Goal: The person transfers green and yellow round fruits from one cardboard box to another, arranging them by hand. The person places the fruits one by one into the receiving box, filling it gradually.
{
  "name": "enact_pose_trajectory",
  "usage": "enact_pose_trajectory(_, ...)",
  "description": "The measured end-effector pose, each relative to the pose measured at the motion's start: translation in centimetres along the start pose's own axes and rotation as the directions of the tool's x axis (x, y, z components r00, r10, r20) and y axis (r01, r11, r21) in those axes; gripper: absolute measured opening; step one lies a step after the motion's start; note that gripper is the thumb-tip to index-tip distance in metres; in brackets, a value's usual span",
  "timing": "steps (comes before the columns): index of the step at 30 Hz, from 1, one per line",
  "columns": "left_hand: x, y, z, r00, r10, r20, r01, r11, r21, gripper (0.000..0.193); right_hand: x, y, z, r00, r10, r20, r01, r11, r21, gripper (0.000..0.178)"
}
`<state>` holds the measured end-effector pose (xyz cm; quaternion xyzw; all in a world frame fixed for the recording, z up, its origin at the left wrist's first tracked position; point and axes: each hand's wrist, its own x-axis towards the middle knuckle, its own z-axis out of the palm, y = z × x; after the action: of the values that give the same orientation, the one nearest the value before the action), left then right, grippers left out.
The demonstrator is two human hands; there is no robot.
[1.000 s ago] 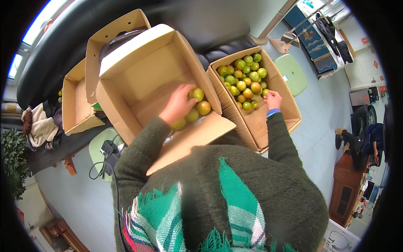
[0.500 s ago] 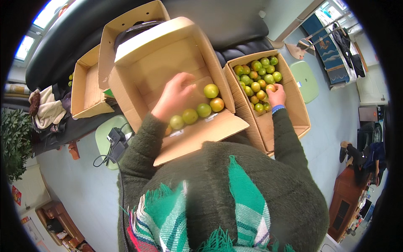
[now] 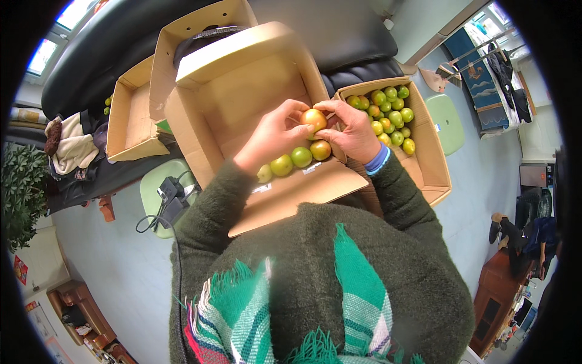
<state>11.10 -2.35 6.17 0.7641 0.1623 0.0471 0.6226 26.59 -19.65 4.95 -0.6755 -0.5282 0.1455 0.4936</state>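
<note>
An orange-red tomato (image 3: 313,120) is held between my left hand (image 3: 271,136) and my right hand (image 3: 356,134), with the fingers of both closed around its sides. Both hands are over the front right of a large open cardboard box (image 3: 200,112). Below them a row of tomatoes lies along the box's near side: a reddish one (image 3: 321,150), a green one (image 3: 301,157) and yellowish-green ones (image 3: 281,165) further left. My hands hide part of this corner. To the right, a second cardboard box (image 3: 433,173) holds many green and orange tomatoes (image 3: 397,118).
Two more cardboard boxes (image 3: 130,115) stand at the left on a black sofa (image 3: 91,79). Green stools (image 3: 445,124) flank the boxes; the left one carries a black device with a cable (image 3: 173,197). A person (image 3: 533,233) is at the far right.
My right hand has come from the right-hand box to the large box with a tomato. My left hand has moved right and closed on that tomato too.
</note>
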Motion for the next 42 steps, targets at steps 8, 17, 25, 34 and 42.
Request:
enact_pose_trajectory(8, -0.4, -5.0, -0.1, 0.991, 0.113, -0.069, -0.066, 0.872, 0.485, 0.041, -4.1, 2.5, -1.7, 0.913, 0.272, -0.304, -0.162, 0.926, 0.342, 0.016)
enact_pose_trajectory(17, -0.2, -7.3, 0.6, 0.969, 0.242, 0.046, -0.231, 0.826, 0.514, 0.037, -11.8, 10.8, -3.2, 0.741, 0.540, -0.399, -0.434, 0.839, 0.328, 0.011)
enact_pose_trajectory(25, -0.3, -7.0, 0.3, 0.972, 0.213, 0.100, -0.231, 0.787, 0.572, 0.045, -14.0, 19.2, -9.1, 0.674, 0.428, -0.602, -0.625, 0.765, -0.156, 0.026)
enact_pose_trajectory(34, -1.3, -7.4, -0.9, 0.984, 0.171, 0.040, -0.164, 0.816, 0.554, 0.048, -9.5, 23.6, -10.9, 0.652, 0.474, -0.592, -0.752, 0.507, -0.422, 0.056)
enact_pose_trajectory(42, -2.5, -7.8, -3.5, 0.973, 0.188, -0.133, -0.112, 0.891, 0.441, 0.040, -8.1, 21.2, -10.5, 0.593, 0.460, -0.661, -0.793, 0.476, -0.380, 0.054)
